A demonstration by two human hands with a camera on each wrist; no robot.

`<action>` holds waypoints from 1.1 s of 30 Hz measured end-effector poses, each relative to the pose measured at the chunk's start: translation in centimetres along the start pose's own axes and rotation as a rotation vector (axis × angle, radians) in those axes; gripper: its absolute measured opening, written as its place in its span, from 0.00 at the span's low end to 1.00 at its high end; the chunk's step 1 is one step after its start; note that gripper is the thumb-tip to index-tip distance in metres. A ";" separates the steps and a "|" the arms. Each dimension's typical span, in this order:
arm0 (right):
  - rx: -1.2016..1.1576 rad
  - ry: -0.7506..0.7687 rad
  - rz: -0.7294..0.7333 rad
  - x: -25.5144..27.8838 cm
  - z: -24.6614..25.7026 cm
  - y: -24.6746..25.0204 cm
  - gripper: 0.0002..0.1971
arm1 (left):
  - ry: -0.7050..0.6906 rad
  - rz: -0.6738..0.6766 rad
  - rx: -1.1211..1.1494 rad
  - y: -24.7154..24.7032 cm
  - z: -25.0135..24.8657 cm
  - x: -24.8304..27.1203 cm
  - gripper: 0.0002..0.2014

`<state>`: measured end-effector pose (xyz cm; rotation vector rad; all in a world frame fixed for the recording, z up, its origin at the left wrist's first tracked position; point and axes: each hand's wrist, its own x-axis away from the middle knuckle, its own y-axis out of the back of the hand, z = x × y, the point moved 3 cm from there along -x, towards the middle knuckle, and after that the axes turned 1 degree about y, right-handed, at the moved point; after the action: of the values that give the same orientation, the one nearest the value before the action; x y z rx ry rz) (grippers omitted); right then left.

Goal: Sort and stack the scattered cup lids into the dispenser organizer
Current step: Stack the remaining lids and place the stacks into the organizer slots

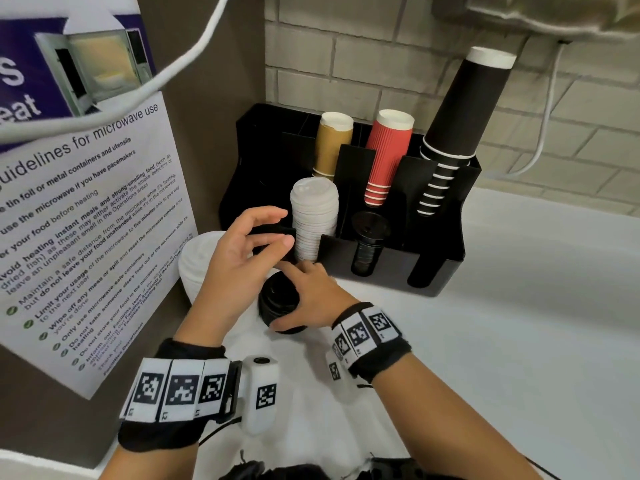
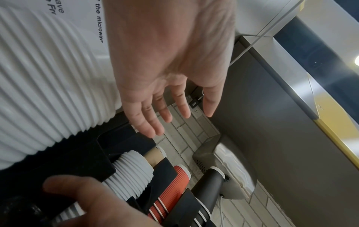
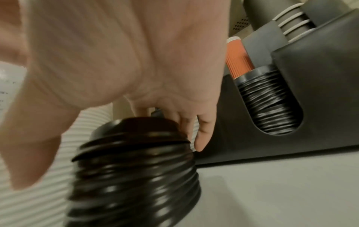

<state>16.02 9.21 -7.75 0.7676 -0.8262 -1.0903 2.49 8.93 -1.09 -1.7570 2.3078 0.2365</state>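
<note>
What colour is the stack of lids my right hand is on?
Glossy black. The stack of lids under your right hand shows best in the right wrist view.

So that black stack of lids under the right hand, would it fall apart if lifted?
Probably it shifts: the black lid stack sits uneven, rims skewed. Thin glossy plastic likely makes it light and slippery. The right hand wraps fingers and thumb round it, which should hold the nested lids together.
</note>
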 end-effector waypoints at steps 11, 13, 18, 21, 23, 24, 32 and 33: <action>-0.226 -0.038 -0.237 -0.2 -0.9 1.8 0.44 | -0.016 0.045 0.013 0.0 0.2 -0.5 0.17; -0.525 0.012 -0.342 0.9 -1.0 2.9 0.38 | -0.025 0.070 0.007 -0.2 0.2 -0.4 0.17; -1.058 0.144 -0.331 4.0 -0.9 4.6 0.32 | -0.024 0.217 -0.056 -1.0 0.7 0.0 0.37; -1.152 0.240 -0.240 4.8 -0.5 5.0 0.33 | 0.031 0.329 0.046 -1.4 1.3 -0.1 0.45; -1.132 0.263 -0.235 5.0 -0.4 5.3 0.32 | 0.033 0.345 0.064 -1.5 1.4 -0.2 0.45; -1.118 0.260 -0.235 5.1 -0.4 5.4 0.33 | 0.031 0.343 0.066 -1.6 1.4 -0.2 0.45; -1.048 0.210 -0.308 6.2 0.2 6.5 0.32 | 0.018 0.368 0.093 -1.8 1.5 -0.6 0.46; -1.024 0.209 -0.316 6.3 0.3 6.6 0.31 | 0.016 0.371 0.098 -1.8 1.6 -0.6 0.46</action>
<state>20.17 5.07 -0.77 0.1218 0.0951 -1.4781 4.53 9.40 -2.41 -1.2801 2.5946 0.1680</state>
